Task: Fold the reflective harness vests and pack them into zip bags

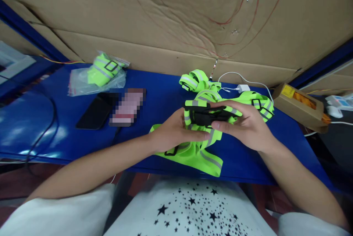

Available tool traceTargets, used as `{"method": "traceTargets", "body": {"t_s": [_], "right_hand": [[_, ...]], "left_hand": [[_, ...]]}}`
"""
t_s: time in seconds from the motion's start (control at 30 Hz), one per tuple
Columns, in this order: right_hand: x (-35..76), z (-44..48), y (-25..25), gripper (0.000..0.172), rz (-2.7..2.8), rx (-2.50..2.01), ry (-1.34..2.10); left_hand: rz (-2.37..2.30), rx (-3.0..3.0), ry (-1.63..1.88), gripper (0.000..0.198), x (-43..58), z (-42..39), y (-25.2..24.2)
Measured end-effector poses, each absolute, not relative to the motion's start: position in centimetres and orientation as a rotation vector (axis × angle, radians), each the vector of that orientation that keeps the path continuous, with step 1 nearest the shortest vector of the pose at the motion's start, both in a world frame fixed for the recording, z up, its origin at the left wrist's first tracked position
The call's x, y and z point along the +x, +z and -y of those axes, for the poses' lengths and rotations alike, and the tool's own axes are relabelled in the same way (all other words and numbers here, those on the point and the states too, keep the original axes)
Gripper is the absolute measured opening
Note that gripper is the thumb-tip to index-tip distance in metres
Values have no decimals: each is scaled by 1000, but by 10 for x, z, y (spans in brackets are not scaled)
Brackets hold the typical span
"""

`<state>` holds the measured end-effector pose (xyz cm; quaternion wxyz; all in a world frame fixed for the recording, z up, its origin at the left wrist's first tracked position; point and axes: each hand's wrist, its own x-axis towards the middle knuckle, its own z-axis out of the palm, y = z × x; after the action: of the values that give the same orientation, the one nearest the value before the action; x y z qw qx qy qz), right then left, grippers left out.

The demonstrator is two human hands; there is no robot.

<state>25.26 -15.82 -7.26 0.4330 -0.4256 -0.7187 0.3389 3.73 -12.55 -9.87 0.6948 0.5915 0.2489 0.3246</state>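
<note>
Between my two hands is a folded neon-yellow reflective strap with grey stripes and a black plastic buckle. My left hand wraps the strap from the left, thumb lying across its lower front. From the right, my right hand grips the buckle end, thumb pressed on the black plastic. Below them, more yellow webbing spreads on the blue table, with a black slider near my left wrist. Other coiled straps lie just behind my hands.
On the blue table, a clear bag with a yellow strap lies back left. A black phone rests beside a blurred pink-screened device. A white charger with cable is behind; a cardboard box stands right.
</note>
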Motion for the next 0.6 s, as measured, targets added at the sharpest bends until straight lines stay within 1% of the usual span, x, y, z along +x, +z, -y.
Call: {"method": "traceTargets", "body": {"t_s": [0.07, 0.1, 0.13, 0.2, 0.3, 0.33, 0.4, 0.47, 0.53, 0.6], "right_hand": [[254, 160, -60, 34, 1819, -1102, 726], [255, 160, -53, 34, 1832, -1118, 683], [256, 162, -46, 33, 1842, -1128, 652], [255, 166, -32, 33, 1839, -1124, 648], [249, 176, -12, 32, 1765, -1095, 808], [246, 179, -6, 32, 1729, -1075, 840], [241, 184, 2, 32, 1697, -1060, 792], [241, 187, 1, 39, 1774, -1072, 641], [246, 186, -9, 49, 1973, -1025, 518], [254, 182, -27, 54, 2181, -873, 418]], "left_hand": [[-456, 1152, 660, 68, 37, 126, -93], [-413, 1089, 629, 73, 37, 125, -89], [-375, 1053, 597, 73, 38, 124, -85], [-312, 1088, 543, 63, 39, 120, -77], [-195, 1302, 433, 36, 44, 119, -65], [-155, 1347, 391, 29, 45, 120, -62], [-116, 1334, 356, 26, 48, 123, -60], [-136, 1259, 378, 27, 47, 126, -62], [-186, 1228, 384, 27, 44, 127, -70], [-259, 1233, 373, 31, 37, 127, -81]]}}
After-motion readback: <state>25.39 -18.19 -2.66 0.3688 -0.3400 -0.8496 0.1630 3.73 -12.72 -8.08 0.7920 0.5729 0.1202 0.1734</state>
